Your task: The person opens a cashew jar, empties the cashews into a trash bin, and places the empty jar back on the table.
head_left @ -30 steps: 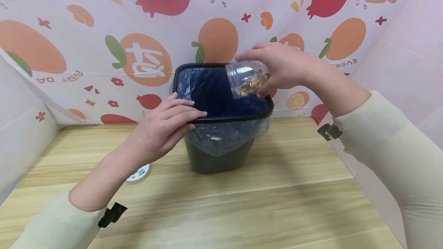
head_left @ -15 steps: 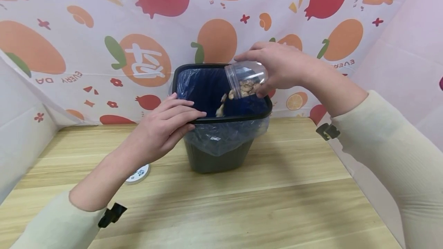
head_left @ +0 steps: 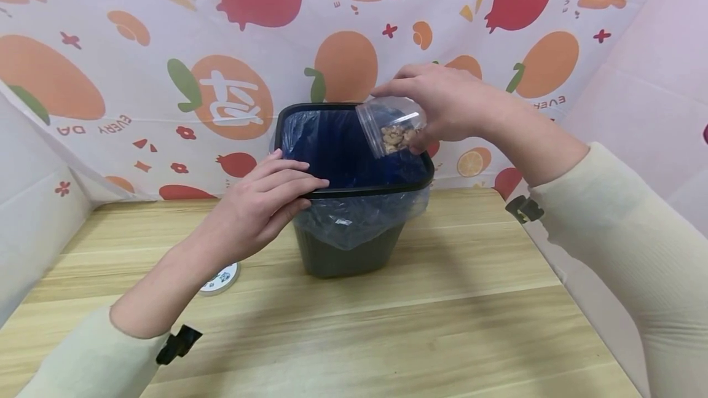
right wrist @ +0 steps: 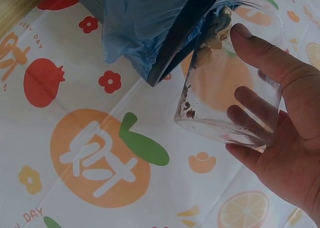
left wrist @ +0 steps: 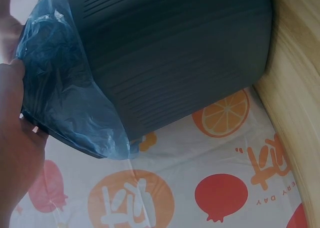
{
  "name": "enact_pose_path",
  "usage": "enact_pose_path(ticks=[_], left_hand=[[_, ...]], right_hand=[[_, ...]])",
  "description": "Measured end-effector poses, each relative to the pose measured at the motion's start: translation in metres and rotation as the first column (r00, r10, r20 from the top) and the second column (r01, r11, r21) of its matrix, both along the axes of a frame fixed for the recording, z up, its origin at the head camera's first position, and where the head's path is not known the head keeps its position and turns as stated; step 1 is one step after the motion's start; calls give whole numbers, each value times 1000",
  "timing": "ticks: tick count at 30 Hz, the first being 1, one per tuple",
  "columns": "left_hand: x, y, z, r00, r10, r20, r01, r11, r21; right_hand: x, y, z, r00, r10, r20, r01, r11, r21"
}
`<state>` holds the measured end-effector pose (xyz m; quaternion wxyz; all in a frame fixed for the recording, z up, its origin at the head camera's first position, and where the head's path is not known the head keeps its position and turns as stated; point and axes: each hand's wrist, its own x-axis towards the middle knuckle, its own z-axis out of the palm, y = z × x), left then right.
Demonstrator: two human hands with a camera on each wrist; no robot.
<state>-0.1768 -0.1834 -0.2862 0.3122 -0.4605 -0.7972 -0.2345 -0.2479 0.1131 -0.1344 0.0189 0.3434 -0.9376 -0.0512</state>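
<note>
My left hand (head_left: 257, 206) holds the near left corner of a dark trash can (head_left: 345, 253), its fingers over the rim and its thumb outside. A thin clear-blue bag (head_left: 351, 217) lines the can and folds down over its outside. Above the opening, my right hand (head_left: 442, 103) grips a clear plastic jar (head_left: 395, 117) tilted on its side, mouth to the left and slightly down. Inside lie tan, nut-like pieces (head_left: 394, 138). Dark crumbs (right wrist: 188, 110) stick near the jar's base in the right wrist view. The can's bottom is hidden.
A round white lid (head_left: 222, 278) with small printed figures lies on the wooden table (head_left: 354, 336), partly hidden by the left forearm. Close behind the can hangs a fruit-printed cloth (head_left: 243, 5). Black clips (head_left: 179, 344) sit on both sleeves.
Several pieces fell from the jar into the can half a second ago, and fewer are in it now. The jar has shifted slightly left. My left hand stays on the rim.
</note>
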Motion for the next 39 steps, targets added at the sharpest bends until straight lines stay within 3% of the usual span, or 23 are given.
enact_pose_path(ticks=[14,39], left_hand=[[0,-2,2,1000,-5,4,5,1000,7],[-6,-4,0,1000,-9,1,9,1000,-6]], right_hand=[[1,-8,6,999,45,-27,-44,998,46],[5,-10,5,977,110,-183,-80,983,166]])
